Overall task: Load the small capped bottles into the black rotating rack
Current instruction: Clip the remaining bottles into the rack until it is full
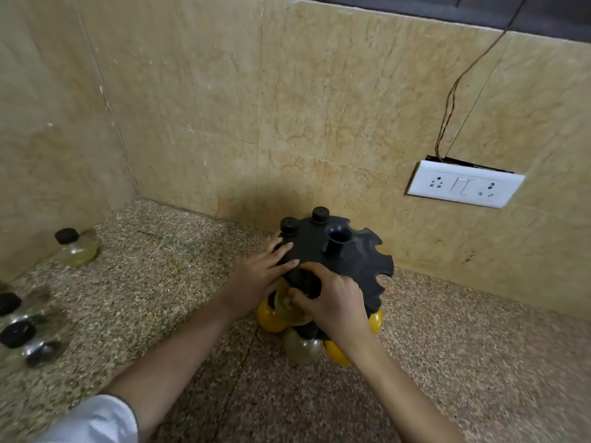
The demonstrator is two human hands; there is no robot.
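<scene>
The black rotating rack (358, 260) stands on the speckled counter near the back wall, with a notched top disc and a central handle. Two black caps (289, 226) sit in its far-left notches. Yellow and pale bottles (271, 318) hang on its lower tier. My left hand (262, 276) lies flat on the rack's left rim, holding nothing. My right hand (332, 298) grips a pale black-capped bottle (287, 303) at the rack's near edge. More capped bottles stand loose on the counter: a yellowish one (76, 247) at the back left and clear ones (25, 337) at the left edge.
The stone counter (160, 298) ends in a corner with tiled walls on the left and behind. A white socket plate (463, 183) with wires sits on the back wall to the right. Bare counter lies right of the rack.
</scene>
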